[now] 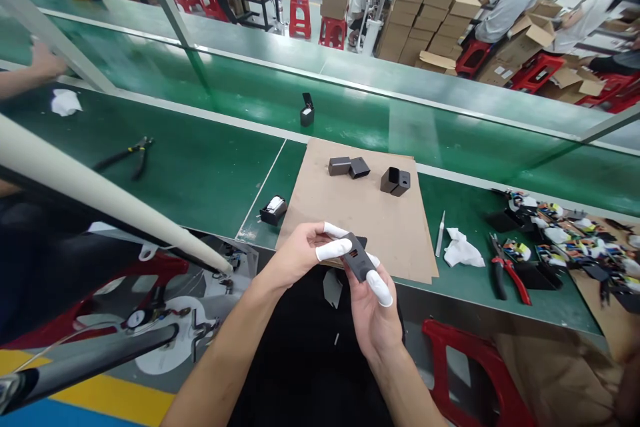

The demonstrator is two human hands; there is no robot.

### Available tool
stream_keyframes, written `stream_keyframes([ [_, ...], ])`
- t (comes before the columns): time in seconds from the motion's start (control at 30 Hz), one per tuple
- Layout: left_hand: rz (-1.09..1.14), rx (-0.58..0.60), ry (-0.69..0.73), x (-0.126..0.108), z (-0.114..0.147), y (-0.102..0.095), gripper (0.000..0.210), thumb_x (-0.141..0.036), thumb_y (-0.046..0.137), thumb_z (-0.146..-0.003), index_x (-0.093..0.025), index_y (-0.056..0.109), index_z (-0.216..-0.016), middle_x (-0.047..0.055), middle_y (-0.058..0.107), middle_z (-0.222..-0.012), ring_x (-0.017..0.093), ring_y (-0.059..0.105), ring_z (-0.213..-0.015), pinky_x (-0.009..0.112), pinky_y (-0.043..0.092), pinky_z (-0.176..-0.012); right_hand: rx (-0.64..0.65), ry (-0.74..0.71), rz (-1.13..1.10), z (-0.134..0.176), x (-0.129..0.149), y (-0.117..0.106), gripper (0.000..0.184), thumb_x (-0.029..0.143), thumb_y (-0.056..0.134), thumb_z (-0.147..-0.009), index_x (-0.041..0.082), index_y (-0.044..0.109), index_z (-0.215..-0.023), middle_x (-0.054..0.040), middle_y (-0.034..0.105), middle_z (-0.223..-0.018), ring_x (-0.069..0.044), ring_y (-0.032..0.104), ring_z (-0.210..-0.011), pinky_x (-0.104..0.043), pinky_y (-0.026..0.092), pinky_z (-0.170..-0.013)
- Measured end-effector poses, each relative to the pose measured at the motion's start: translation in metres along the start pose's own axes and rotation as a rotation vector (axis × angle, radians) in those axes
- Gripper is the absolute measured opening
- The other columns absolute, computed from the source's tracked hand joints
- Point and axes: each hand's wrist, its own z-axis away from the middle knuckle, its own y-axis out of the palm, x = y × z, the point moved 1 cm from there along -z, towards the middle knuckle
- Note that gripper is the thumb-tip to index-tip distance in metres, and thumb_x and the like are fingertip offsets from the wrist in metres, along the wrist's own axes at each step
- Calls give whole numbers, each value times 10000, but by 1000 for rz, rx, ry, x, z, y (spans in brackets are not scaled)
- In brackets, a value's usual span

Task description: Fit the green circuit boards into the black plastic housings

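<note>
In front of me, at the near edge of the brown cardboard sheet [360,210], I hold a dark grey charger housing [359,259] with small slots in its face. My left hand [313,250] grips its upper left end, thumb on the face. My right hand [373,293] holds the lower right end from the side and below. White finger cots cover thumbs and some fingertips. Beyond my hands on the sheet lie two housings [340,166] side by side and another pair [395,181] standing to the right. An opened black housing with white inside [274,209] sits left of the sheet.
Right of the sheet are a slim white tool [441,233], a crumpled tissue [463,248], red-and-black pliers [507,270] and piled electronic parts [555,240]. Another opened housing [307,111] stands behind. Cutters [130,155] and a co-worker's hand [45,60] are at left.
</note>
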Motion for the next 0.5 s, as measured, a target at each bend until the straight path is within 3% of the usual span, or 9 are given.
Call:
stream_keyframes([
  [0.37,35,-131,79,13,3,8,446,-447,1019,-672,-155,800,-928,67,802,-873,238,780,-824,392,684,-779,25,30,4,-2,3,-5,374,473,841,-840,232,751,-1113,-113,808,-1221,-339,739,-1248,-570,497,-1247],
  [0.5,19,-127,121,16,4,5,408,-441,992,-722,-157,795,-938,74,803,-897,248,780,-844,394,675,-792,47,-4,30,-3,0,-9,373,493,846,-849,240,743,-1103,-107,799,-1170,-326,758,-1186,-565,557,-1188],
])
